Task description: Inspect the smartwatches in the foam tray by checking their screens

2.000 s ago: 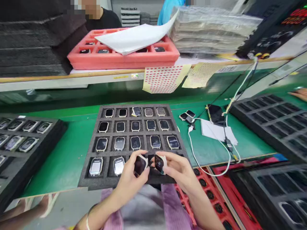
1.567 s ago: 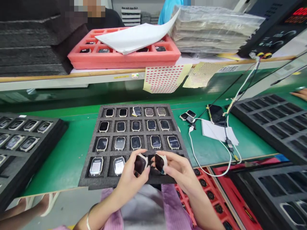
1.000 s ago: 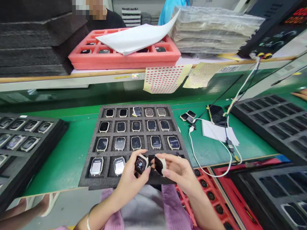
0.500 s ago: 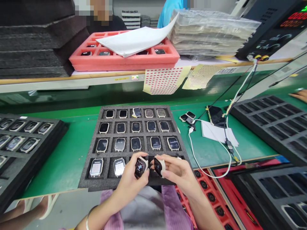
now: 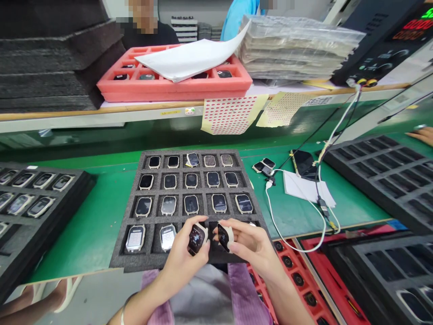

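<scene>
Between the thumb and fingers of my left hand (image 5: pixel 186 246) is a smartwatch body (image 5: pixel 197 239) with its dark screen lit and tilted. My right hand (image 5: pixel 249 239) grips a second smartwatch body (image 5: pixel 224 236), pale-cased, its dark screen turned to the left. Both hands are above the front row of a grey foam tray (image 5: pixel 126 257) and cover part of it. Strapless watch bodies lie in the tray's compartments, among them one with a bright white screen (image 5: pixel 135 238) at the front left and another bright one (image 5: pixel 168 236) beside my left hand.
More foam trays stand at the left (image 5: pixel 81 185) and right (image 5: pixel 355 167). Two small watch pieces (image 5: pixel 264 165), a phone (image 5: pixel 304 163), white paper (image 5: pixel 309 188) and cables (image 5: pixel 280 237) lie right of the tray. A shelf behind bears a red foam tray (image 5: pixel 176 90). Another person's hand (image 5: pixel 422 134) rests far right.
The left watch has turned slightly in my left hand. My right hand keeps its watch in nearly the same place, and the view has shifted a little.
</scene>
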`<state>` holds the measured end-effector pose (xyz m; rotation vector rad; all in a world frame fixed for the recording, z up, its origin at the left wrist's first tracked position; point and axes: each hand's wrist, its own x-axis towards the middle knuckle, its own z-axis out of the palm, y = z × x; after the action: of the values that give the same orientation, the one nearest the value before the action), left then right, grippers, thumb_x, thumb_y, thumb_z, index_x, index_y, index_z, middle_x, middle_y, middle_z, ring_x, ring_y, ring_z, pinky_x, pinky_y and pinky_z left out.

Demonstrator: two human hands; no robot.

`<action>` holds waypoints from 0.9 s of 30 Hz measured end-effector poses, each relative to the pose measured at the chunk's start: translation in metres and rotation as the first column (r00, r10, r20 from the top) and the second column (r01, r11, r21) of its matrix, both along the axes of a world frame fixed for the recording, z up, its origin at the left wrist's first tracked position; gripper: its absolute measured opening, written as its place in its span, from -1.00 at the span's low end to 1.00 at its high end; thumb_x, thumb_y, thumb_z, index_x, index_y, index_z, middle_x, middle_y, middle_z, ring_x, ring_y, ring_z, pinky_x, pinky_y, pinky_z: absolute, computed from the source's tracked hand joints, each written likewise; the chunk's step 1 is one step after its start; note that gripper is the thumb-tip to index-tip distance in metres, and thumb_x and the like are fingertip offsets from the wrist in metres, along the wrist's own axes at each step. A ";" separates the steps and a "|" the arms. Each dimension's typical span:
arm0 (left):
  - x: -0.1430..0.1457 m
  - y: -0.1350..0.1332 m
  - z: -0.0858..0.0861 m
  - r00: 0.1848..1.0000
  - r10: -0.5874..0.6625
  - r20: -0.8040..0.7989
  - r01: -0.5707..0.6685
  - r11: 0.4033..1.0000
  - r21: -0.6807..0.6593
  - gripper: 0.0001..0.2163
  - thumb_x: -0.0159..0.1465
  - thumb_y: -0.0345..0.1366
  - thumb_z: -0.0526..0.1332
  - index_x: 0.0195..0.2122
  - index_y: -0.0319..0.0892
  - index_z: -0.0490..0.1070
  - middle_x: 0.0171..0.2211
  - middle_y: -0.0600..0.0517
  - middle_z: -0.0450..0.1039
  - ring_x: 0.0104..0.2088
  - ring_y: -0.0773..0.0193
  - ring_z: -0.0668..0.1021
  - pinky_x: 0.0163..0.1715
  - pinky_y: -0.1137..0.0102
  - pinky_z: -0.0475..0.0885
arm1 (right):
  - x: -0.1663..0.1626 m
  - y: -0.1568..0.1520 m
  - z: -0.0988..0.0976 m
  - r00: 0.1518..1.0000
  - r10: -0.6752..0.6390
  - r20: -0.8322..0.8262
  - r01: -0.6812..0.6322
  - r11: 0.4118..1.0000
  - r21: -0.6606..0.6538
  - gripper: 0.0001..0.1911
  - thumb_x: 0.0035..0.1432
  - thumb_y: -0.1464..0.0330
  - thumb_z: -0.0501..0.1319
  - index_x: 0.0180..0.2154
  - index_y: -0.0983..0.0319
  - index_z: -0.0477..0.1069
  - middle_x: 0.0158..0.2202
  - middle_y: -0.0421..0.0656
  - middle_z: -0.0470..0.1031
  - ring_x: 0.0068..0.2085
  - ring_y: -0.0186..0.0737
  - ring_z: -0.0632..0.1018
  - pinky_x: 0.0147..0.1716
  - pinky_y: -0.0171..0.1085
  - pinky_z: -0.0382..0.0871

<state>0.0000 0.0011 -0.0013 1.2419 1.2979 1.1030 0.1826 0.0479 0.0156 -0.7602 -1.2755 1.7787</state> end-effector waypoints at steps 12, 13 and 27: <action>-0.001 0.000 0.001 0.999 -0.023 -0.026 0.023 1.000 0.007 -0.58 0.18 -0.50 0.14 0.06 -0.10 0.23 0.00 -0.02 0.39 0.02 0.13 0.44 0.00 0.30 0.32 | 0.002 0.000 -0.002 0.999 0.014 0.042 -0.013 1.000 -0.008 -0.65 0.10 0.36 0.33 -0.03 0.18 0.48 -0.15 -0.03 0.57 -0.12 -0.07 0.59 -0.07 -0.15 0.47; -0.001 0.000 0.000 0.999 -0.027 -0.026 0.028 1.000 0.006 -0.58 0.17 -0.50 0.14 0.06 -0.09 0.24 -0.01 -0.02 0.40 0.02 0.13 0.44 0.01 0.30 0.32 | 0.002 0.000 -0.002 0.999 0.016 0.040 -0.016 1.000 -0.008 -0.65 0.11 0.37 0.32 -0.02 0.18 0.47 -0.15 -0.04 0.57 -0.11 -0.08 0.59 -0.07 -0.15 0.47; -0.001 -0.001 -0.004 0.998 0.063 0.011 -0.063 0.997 0.052 -0.61 0.17 -0.42 0.18 0.04 -0.11 0.30 -0.04 -0.05 0.41 -0.02 0.09 0.46 -0.01 0.24 0.37 | 0.003 -0.001 -0.004 0.999 0.022 0.033 -0.022 1.000 -0.012 -0.64 0.12 0.36 0.32 -0.02 0.19 0.47 -0.14 -0.04 0.58 -0.12 -0.08 0.59 -0.09 -0.17 0.49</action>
<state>-0.0015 -0.0004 -0.0052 1.2402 1.3168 1.1929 0.1853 0.0474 0.0120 -0.7885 -1.3010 1.7990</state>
